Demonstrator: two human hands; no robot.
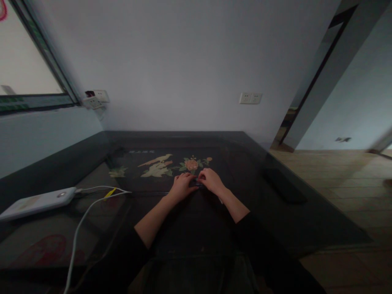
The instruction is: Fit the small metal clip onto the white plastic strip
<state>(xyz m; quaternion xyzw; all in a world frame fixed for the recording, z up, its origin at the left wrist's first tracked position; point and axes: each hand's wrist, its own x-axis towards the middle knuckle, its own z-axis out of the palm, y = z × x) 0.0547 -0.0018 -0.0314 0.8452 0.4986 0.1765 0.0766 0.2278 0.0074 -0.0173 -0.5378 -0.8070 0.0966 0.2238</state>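
Both hands meet low over the middle of the dark glossy table (196,228). My left hand (183,184) has its fingers curled and its thumb pointing right. Close beside it, my right hand (210,179) pinches with bent fingertips. Between them sits a small dark object (197,182), mostly covered by the fingers; its kind is too small and dim to make out. Just beyond the hands lies a printed or inlaid picture of a peony (191,164) and a bird (157,165) on the tabletop.
At the left lies a white power bank (38,203) with a white cable (82,220) running toward the front edge. A flat black object (284,185) rests on the right side. Behind the table stands a wall with sockets (250,98). Tiled floor (330,175) shows at right.
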